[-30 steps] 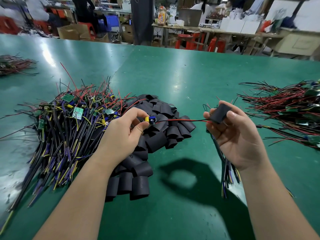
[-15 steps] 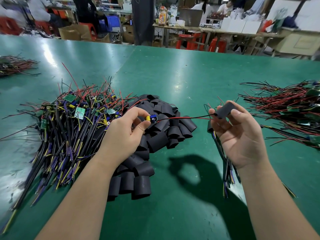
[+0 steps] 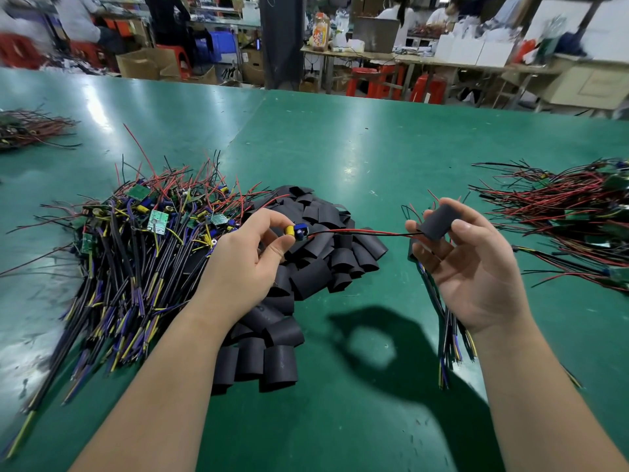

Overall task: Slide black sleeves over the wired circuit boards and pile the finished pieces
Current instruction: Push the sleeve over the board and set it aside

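The left hand (image 3: 250, 264) is pinching a wired board (image 3: 296, 232) while the right hand (image 3: 471, 267) is gripping a black sleeve (image 3: 438, 222) threaded on its leads, likely needing sliding leftward next.

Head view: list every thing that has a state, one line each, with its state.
left hand: pinches the circuit board
circuit board: bare, no sleeve over it
black sleeve: at the far end of the board's red and black wires
right hand: grips the black sleeve
sleeve pile: loose and empty, on the table
left wire pile: heaped, boards bare
right wire pile: heaped
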### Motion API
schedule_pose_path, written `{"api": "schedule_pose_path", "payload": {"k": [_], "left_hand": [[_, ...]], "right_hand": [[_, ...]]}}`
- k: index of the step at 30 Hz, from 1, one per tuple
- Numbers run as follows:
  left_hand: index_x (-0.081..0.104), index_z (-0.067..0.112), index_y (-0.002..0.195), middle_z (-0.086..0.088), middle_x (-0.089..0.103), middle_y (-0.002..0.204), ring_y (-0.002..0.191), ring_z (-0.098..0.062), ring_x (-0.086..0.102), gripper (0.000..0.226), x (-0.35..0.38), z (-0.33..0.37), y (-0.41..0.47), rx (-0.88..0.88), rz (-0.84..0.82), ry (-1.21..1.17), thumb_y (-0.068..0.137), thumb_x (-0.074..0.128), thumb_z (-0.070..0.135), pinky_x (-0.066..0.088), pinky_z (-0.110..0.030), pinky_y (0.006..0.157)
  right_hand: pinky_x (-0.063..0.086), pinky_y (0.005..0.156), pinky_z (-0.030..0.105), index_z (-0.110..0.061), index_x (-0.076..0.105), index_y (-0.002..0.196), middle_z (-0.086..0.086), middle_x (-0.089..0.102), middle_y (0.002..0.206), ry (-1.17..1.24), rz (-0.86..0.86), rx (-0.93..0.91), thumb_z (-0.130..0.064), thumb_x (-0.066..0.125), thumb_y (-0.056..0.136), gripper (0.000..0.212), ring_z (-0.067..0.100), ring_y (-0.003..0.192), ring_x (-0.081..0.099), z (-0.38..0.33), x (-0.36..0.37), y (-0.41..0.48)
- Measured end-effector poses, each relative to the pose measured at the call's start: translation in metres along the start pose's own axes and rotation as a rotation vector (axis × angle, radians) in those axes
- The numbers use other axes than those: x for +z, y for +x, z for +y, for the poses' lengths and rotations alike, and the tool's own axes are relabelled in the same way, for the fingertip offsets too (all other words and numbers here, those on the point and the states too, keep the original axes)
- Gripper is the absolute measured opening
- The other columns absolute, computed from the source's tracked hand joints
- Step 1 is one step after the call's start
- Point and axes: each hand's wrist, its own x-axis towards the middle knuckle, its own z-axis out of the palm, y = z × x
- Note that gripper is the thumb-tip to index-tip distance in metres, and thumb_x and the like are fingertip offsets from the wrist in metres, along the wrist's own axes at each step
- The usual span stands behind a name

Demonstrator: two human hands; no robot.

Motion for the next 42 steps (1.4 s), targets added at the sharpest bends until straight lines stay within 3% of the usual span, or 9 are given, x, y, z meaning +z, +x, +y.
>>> {"api": "schedule_pose_path", "payload": {"k": [14,17,23,27,34,42], "left_hand": [[0.054,0.037,0.098,0.010,0.058,0.073,0.059,-0.026,0.055,0.008,0.000,0.000,0.000,0.001,0.012,-0.014,0.093,0.055,0.031,0.054,-0.048,0.055],[0.054,0.038,0.097,0.009,0.058,0.073,0.060,-0.026,0.057,0.011,0.001,0.001,-0.001,-0.003,0.012,-0.038,0.094,0.057,0.028,0.055,-0.048,0.055],[0.057,0.037,0.099,0.010,0.063,0.077,0.061,-0.020,0.062,0.012,0.014,0.016,-0.005,0.052,0.047,-0.133,0.087,0.058,0.037,0.054,-0.038,0.050],[0.058,0.035,0.098,0.011,0.061,0.078,0.051,-0.021,0.055,0.011,0.024,0.019,-0.010,0.088,-0.001,-0.149,0.087,0.060,0.036,0.051,-0.035,0.048],[0.061,0.036,0.096,0.010,0.061,0.078,0.049,-0.018,0.060,0.011,0.025,0.019,-0.009,0.053,-0.023,-0.246,0.087,0.063,0.030,0.056,-0.036,0.047],[0.062,0.036,0.093,0.008,0.062,0.078,0.048,-0.014,0.062,0.012,0.024,0.022,-0.010,0.037,-0.032,-0.265,0.086,0.064,0.026,0.055,-0.032,0.048]], "right_hand": [[0.056,0.066,0.027,-0.023,0.074,0.086,0.003,0.072,0.090,0.069,-0.044,0.027,-0.009,0.053,0.080,0.027,0.025,0.089,0.071,0.000,0.004,-0.002],[0.056,0.067,0.026,-0.022,0.072,0.085,0.004,0.073,0.090,0.092,-0.052,0.034,-0.009,0.057,0.076,0.022,0.019,0.081,0.072,0.004,0.009,-0.003],[0.055,0.067,0.023,-0.019,0.067,0.091,0.005,0.072,0.086,0.180,-0.051,0.168,-0.007,0.059,0.068,0.027,0.019,0.075,0.070,0.026,0.027,-0.009],[0.054,0.067,0.024,-0.024,0.075,0.085,0.004,0.072,0.090,0.093,-0.094,0.233,-0.006,0.064,0.064,0.030,0.014,0.073,0.070,0.040,0.040,-0.017],[0.055,0.064,0.022,-0.013,0.067,0.093,0.006,0.072,0.087,0.071,-0.071,0.194,-0.008,0.073,0.054,0.039,0.017,0.070,0.070,0.041,0.041,-0.019],[0.054,0.061,0.022,-0.017,0.073,0.082,0.007,0.072,0.084,-0.119,-0.099,0.100,-0.015,0.077,0.055,0.027,0.022,0.075,0.068,0.039,0.035,-0.017]]}}
